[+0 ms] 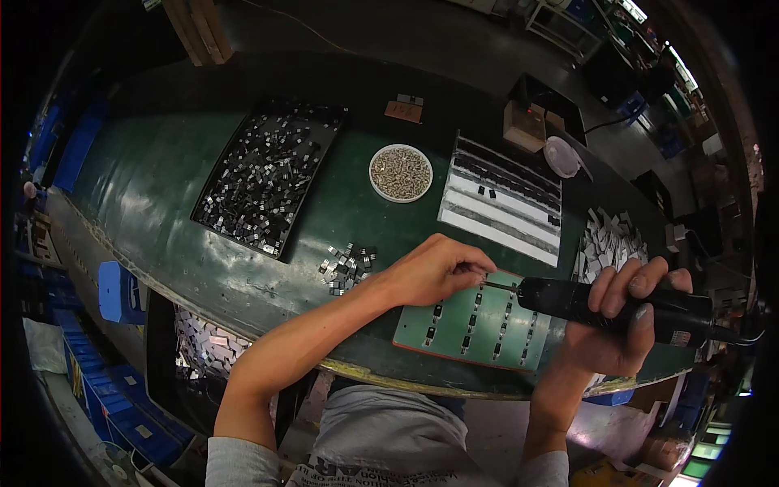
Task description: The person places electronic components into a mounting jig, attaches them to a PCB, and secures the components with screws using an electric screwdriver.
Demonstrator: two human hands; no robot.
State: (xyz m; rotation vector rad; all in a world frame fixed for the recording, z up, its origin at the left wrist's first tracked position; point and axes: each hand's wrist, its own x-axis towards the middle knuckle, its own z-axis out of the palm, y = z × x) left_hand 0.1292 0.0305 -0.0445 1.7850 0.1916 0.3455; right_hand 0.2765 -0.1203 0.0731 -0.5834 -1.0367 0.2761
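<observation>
My right hand point(629, 312) is wrapped round a black electric screwdriver point(568, 300), its cable running off to the right. The thin bit points left and meets the fingertips of my left hand point(446, 272). Those fingers are pinched together; whatever is between them is too small to make out. Both hands are over a green board point(414, 325), where small black components with metal legs point(466, 342) stand in several columns. Part of the board is hidden by my hands and the tool. Left of my left wrist lies a loose heap of similar black components point(347, 268).
A black tray point(280, 243) full of loose components stands left. Beyond my hands are a white bowl point(400, 197) of small metal screws and a white sheet point(495, 231) with dark strips. Pale flat pieces point(608, 243) pile up right, near a cardboard box point(523, 126). The table's front edge point(365, 373) runs before my body.
</observation>
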